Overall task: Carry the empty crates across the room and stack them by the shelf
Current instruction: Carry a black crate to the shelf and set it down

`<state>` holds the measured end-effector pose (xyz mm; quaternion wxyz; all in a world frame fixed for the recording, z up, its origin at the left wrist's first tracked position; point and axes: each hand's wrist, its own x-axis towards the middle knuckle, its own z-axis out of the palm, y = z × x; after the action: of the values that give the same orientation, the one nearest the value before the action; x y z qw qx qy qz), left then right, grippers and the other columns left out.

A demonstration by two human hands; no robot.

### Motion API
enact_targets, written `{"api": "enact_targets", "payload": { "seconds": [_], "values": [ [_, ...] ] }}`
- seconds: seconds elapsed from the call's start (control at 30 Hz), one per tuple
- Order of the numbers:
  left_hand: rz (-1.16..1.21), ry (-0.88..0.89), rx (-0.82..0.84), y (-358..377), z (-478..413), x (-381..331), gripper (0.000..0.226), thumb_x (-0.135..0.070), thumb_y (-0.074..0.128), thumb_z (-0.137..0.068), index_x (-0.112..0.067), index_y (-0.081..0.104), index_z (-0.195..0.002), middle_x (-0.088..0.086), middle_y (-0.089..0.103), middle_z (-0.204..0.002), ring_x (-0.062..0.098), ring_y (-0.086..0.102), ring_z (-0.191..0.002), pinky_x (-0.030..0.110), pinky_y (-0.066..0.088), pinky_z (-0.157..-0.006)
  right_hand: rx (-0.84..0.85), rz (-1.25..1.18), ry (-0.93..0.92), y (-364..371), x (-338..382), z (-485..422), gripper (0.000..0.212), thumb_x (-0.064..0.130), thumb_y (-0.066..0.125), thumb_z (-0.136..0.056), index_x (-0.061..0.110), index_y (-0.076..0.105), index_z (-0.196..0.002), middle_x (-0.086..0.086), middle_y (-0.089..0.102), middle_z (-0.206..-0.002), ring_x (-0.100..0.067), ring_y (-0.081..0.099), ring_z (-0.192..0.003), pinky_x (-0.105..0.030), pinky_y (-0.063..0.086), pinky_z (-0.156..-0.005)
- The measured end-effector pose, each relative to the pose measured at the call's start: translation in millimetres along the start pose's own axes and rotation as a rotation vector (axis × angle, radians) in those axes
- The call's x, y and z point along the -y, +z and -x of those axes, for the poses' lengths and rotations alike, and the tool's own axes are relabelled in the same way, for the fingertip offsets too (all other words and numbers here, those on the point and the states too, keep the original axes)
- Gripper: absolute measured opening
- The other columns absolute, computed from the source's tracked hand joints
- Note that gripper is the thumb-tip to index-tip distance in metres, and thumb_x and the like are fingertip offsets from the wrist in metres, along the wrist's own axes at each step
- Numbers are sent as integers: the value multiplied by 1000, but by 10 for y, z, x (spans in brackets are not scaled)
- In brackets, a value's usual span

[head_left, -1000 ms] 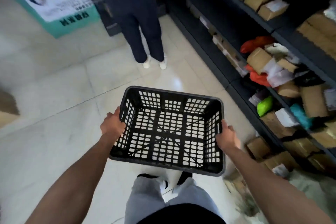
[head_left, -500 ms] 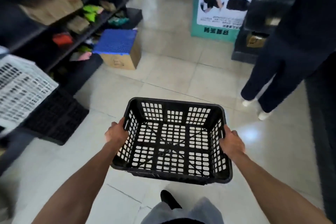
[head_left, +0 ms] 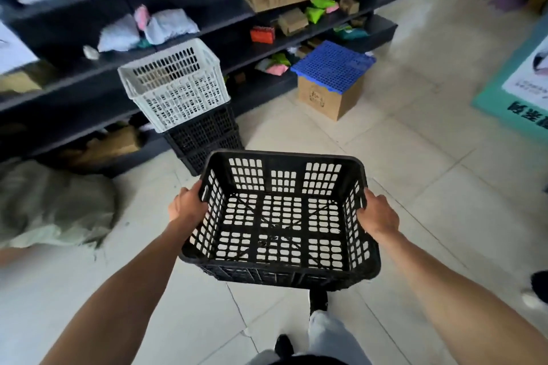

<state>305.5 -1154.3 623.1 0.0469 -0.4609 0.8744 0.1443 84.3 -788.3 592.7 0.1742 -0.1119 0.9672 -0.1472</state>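
I carry an empty black perforated crate in front of me above the tiled floor. My left hand grips its left rim and my right hand grips its right rim. Ahead on the left, a white crate sits tilted on top of a black crate stack, right against the dark shelf. The carried crate's far rim is a short way from that stack.
A cardboard box topped by a blue perforated panel stands by the shelf to the right. A grey-green sack lies on the floor at left. A teal poster stand and someone's shoe are at right.
I have turned left, away from the other shelf and the standing person. The crate stack by the shelf is now ahead and closer. Both hands keep hold of the crate.
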Motion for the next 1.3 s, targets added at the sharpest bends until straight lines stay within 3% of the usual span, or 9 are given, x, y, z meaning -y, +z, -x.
{"api": "enact_targets", "payload": {
  "seconds": [0.1, 0.23, 0.47, 0.57, 0.67, 0.8, 0.87, 1.0, 1.3],
  "values": [
    [26, -130, -4, -76, -113, 161, 67, -13, 55, -82, -38, 41, -143, 10, 57, -112, 28, 58, -86, 38, 52, -76, 38, 8, -87, -35, 412, -416, 59, 21, 52, -89, 28, 38, -145, -13, 56, -116, -34, 63, -102, -40, 53, -83],
    [112, -273, -53, -163, -359, 354, 73, -15, 55, -73, -37, 43, -142, 11, 57, -112, 34, 61, -92, 45, 56, -81, 66, 43, -202, -42, 905, -901, 60, 25, 55, -91, 25, 37, -148, -13, 56, -119, -33, 64, -104, -39, 52, -84],
    [162, -343, -176, -537, -698, 491, 58, -14, 54, -83, -29, 50, -138, 15, 57, -114, 28, 55, -83, 41, 54, -73, 23, 140, -366, -106, 1771, -1604, 50, 28, 52, -94, 22, 46, -143, -15, 57, -106, -35, 66, -89, -37, 52, -70],
    [132, -393, -168, -720, -970, 652, 57, -17, 53, -87, -28, 47, -142, 14, 53, -117, 25, 52, -79, 37, 51, -71, -2, 166, -435, -103, 2292, -1873, 49, 27, 49, -95, 22, 48, -143, -16, 57, -107, -36, 67, -90, -37, 52, -71],
    [79, -402, -156, -929, -1296, 854, 53, -23, 51, -87, -30, 49, -140, 14, 54, -117, 33, 61, -86, 36, 47, -72, -14, 181, -441, -105, 2804, -2102, 50, 29, 47, -94, 26, 47, -144, -15, 60, -113, -33, 68, -92, -37, 53, -75],
    [78, -395, -206, -1260, -1759, 1121, 52, -28, 53, -85, -33, 53, -137, 15, 58, -116, 40, 64, -99, 43, 50, -83, -45, 120, -436, -180, 3465, -2305, 48, 27, 47, -92, 28, 54, -140, -10, 67, -104, -24, 68, -67, -32, 54, -64],
    [93, -379, -227, -1477, -2031, 1232, 51, -29, 53, -83, -35, 55, -134, 14, 60, -118, 39, 64, -101, 43, 50, -84, -77, 135, -451, -265, 3793, -2398, 47, 27, 47, -94, 29, 52, -141, -11, 64, -116, -24, 68, -71, -30, 47, -61],
    [96, -358, -252, -1879, -2570, 1359, 50, -35, 52, -84, -38, 55, -134, 12, 62, -117, 37, 63, -104, 42, 49, -83, -104, 135, -447, -457, 4372, -2621, 49, 27, 46, -95, 28, 49, -144, -12, 57, -129, -29, 67, -94, -32, 47, -68],
    [37, -296, -359, -2490, -3831, 1352, 48, -33, 53, -86, -35, 56, -134, 13, 60, -119, 40, 63, -103, 43, 51, -83, -208, 146, -505, -751, 5491, -3562, 48, 27, 53, -92, 27, 52, -139, -11, 65, -107, -31, 68, -85, -30, 44, -57]
  ]
}}
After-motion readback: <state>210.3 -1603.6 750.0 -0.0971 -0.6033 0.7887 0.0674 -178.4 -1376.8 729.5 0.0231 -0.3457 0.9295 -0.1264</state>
